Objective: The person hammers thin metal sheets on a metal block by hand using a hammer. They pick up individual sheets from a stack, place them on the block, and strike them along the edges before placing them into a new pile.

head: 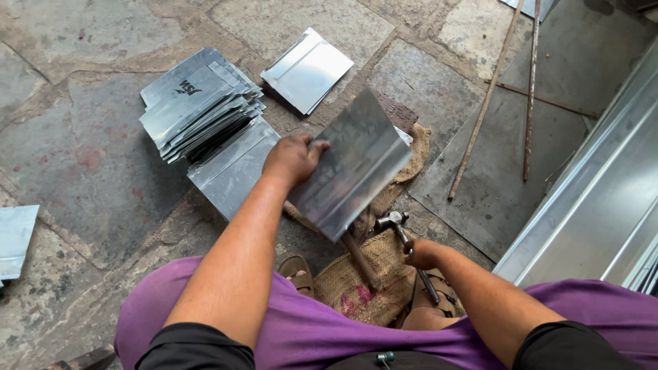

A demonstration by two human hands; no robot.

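Note:
My left hand [293, 157] grips the left edge of a folded, shiny metal sheet [353, 164] and holds it tilted in the air above a burlap sack [356, 277]. My right hand [421, 253] is closed on the handle of a small hammer [392, 222], whose steel head rests low over the sack, just under the sheet's near corner. A dark bar [360, 259] lies on the sack beneath the sheet.
A fanned stack of similar metal sheets [199, 103] lies on the stone floor to the left, with one more sheet [308, 68] behind it. Two rusty rods [528, 96] and a flat grey plate lie at right. Long metal channels [603, 199] run along the right edge.

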